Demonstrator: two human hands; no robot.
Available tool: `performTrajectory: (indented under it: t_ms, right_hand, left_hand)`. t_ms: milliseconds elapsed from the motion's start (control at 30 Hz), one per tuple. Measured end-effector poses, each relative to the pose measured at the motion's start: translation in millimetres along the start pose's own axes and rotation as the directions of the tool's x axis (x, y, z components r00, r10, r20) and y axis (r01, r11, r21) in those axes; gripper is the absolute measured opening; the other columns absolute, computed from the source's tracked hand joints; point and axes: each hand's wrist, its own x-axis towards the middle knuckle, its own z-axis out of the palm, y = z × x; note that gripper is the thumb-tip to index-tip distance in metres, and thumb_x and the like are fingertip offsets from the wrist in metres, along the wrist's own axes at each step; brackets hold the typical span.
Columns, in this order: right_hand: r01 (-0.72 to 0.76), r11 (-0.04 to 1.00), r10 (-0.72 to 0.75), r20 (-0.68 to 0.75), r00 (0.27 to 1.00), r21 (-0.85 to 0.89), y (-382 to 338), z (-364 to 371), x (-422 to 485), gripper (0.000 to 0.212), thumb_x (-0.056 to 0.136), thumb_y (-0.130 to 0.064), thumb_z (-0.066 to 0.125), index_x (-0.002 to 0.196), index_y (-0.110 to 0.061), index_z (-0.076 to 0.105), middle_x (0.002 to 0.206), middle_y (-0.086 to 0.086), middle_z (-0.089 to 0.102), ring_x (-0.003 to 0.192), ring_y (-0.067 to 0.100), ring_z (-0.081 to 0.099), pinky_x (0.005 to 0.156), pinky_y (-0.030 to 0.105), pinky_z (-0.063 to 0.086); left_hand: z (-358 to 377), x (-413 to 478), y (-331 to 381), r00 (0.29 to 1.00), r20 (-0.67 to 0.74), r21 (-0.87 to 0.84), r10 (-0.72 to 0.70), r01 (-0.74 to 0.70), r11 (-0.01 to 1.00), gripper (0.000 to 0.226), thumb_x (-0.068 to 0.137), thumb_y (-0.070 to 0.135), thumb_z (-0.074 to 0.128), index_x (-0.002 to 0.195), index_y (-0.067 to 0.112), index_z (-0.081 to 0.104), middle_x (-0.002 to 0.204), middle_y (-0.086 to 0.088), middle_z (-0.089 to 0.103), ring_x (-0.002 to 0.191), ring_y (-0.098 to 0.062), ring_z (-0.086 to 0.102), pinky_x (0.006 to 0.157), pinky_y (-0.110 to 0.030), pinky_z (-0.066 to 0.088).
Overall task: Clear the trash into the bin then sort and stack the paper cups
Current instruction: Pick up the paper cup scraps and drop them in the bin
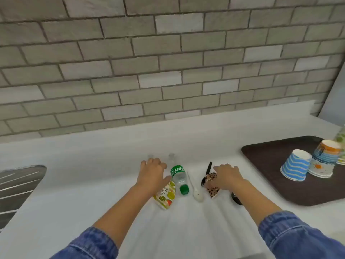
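Tray (265, 165) holds upturned paper cups (295, 165) — right hand (226, 174) grips a crumpled cup (211, 188); left hand (152, 171) — cannot tell.

I see a grey brick wall (168, 62) filling twelve o'clock, above the white counter (93, 150). At nine o'clock sits what looks like a ribbed steel drainboard (18, 184); at three o'clock, a dark brown tray (265, 165).

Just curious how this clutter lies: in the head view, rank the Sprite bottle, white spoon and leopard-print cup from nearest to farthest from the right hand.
1. Leopard-print cup, right under the right hand.
2. White spoon, just to its left.
3. Sprite bottle, farther left again.
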Motion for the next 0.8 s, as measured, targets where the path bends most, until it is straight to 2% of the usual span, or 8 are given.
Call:
performTrajectory:
  t_ms: [100,200,333,467,533,633,700,800]
  right_hand:
    - [0.028,0.996,-0.028,0.007,1.000,-0.085,5.5,16.7,3.8,0.083,0.075,-0.072,0.052,0.139,-0.019,0.039,0.133,0.005,0.050,0.131,0.023,0.038,0.113,0.049,0.016]
    - [0.070,0.998,-0.070,-0.056,0.996,0.003,10.8,26.6,8.9,0.081,0.076,-0.068,0.055,0.141,-0.022,0.038,0.131,0.005,0.052,0.132,0.023,0.037,0.114,0.051,0.009]
    - [0.118,0.983,-0.094,-0.165,0.982,0.143,18.6,28.4,11.3,0.086,0.071,-0.058,0.069,0.142,-0.019,0.039,0.129,0.006,0.051,0.126,0.025,0.041,0.108,0.037,0.028]
    - [0.155,0.917,-0.094,-0.178,0.980,0.367,21.8,25.7,11.4,0.068,0.081,-0.031,0.071,0.141,-0.019,0.042,0.132,0.006,0.049,0.119,0.025,0.049,0.094,0.031,0.042]
    - [0.183,0.881,-0.103,-0.202,0.974,0.436,21.7,21.7,11.0,0.055,0.083,-0.025,0.070,0.134,-0.020,0.052,0.128,0.006,0.051,0.115,0.025,0.053,0.089,0.027,0.041]
    - [0.255,0.823,-0.114,-0.292,0.949,0.508,16.8,9.1,3.2,0.039,0.081,-0.024,0.072,0.119,-0.021,0.064,0.116,0.004,0.057,0.106,0.021,0.055,0.082,0.022,0.036]
    - [0.305,0.749,-0.105,-0.349,0.931,0.589,9.3,-4.8,-9.4,0.032,0.079,-0.025,0.075,0.110,-0.023,0.068,0.106,-0.002,0.061,0.097,0.013,0.055,0.080,0.021,0.037]
    - [0.358,0.616,-0.089,-0.390,0.917,0.702,-9.9,-20.6,-35.9,0.024,0.075,-0.025,0.078,0.098,-0.029,0.071,0.092,-0.010,0.067,0.088,0.007,0.059,0.075,0.019,0.043]
  left_hand:
    - [23.5,-4.3,12.3,0.992,0.128,0.208,0.000,-0.027,0.978,0.061,0.090,0.058,0.041,0.138,0.020,0.042,0.141,-0.006,0.044,0.137,-0.027,0.030,0.115,-0.052,0.007]
    - [40.3,-3.8,16.8,0.985,0.171,0.303,-0.033,-0.020,0.953,0.073,0.088,0.065,0.036,0.143,0.017,0.033,0.145,-0.011,0.040,0.144,-0.031,0.019,0.112,-0.061,-0.008]
    - [50.9,-6.9,25.9,0.972,0.224,0.353,-0.077,-0.008,0.935,0.081,0.085,0.070,0.035,0.143,0.014,0.031,0.139,-0.012,0.046,0.142,-0.035,0.023,0.111,-0.062,-0.012]
    - [61.1,-10.3,38.3,0.975,0.206,0.277,-0.087,0.027,0.961,0.055,0.092,0.044,0.043,0.135,0.009,0.040,0.125,-0.010,0.057,0.127,-0.031,0.042,0.114,-0.056,0.003]
    - [65.1,-15.1,45.1,0.983,0.160,0.299,-0.091,0.040,0.953,0.043,0.090,0.022,0.043,0.130,0.007,0.042,0.116,-0.010,0.061,0.112,-0.030,0.053,0.114,-0.052,0.011]
    - [73.1,-22.3,50.9,0.989,0.131,0.322,-0.064,0.018,0.946,0.046,0.085,0.006,0.046,0.131,0.005,0.040,0.114,-0.012,0.061,0.105,-0.031,0.058,0.111,-0.048,0.022]
    - [82.7,-27.4,48.1,0.999,0.032,0.285,-0.025,0.015,0.959,0.053,0.078,0.002,0.058,0.129,0.002,0.045,0.109,-0.014,0.064,0.099,-0.031,0.062,0.099,-0.041,0.039]
    - [82.7,-43.6,40.3,0.993,-0.111,0.217,0.047,-0.022,0.976,0.068,0.038,-0.004,0.081,0.104,0.001,0.067,0.075,-0.010,0.068,0.061,-0.026,0.065,0.060,-0.030,0.053]
